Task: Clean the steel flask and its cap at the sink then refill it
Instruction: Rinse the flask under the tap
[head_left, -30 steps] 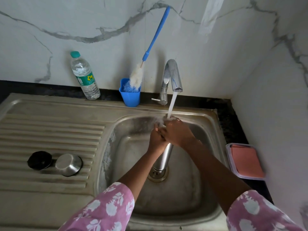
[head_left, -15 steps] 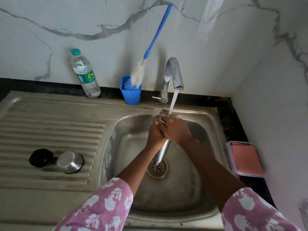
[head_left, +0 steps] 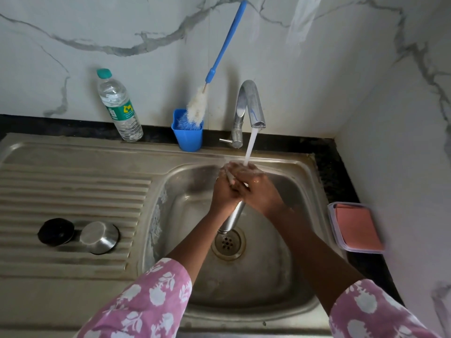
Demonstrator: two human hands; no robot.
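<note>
A person at a stainless steel sink (head_left: pixel 280 276) is holding a slim cylindrical steel flask (head_left: pixel 233 215) under running water. Both the left hand (head_left: pixel 223 195) and the right hand (head_left: pixel 258 191) are wrapping curled fingers round the flask's upper part, hiding its mouth. Directly above the grip, a white stream of water (head_left: pixel 251 147) is falling from a curved chrome tap (head_left: pixel 251 103) onto the hands. Below the grip, the flask is slanting down towards the round drain (head_left: pixel 228 243). Far to the left of the grip, a domed steel cap (head_left: pixel 99 237) and a round black lid (head_left: pixel 56 231) are lying on the ribbed draining board. To rinse well, the person is probably best keeping the mouth under the stream, turning the wet, slippery body slowly and holding firmly. Compared with a second ago, the flask's base is sitting higher, uncovering the drain, while both hands are still clasping it and the cap and lid are lying unmoved.
</note>
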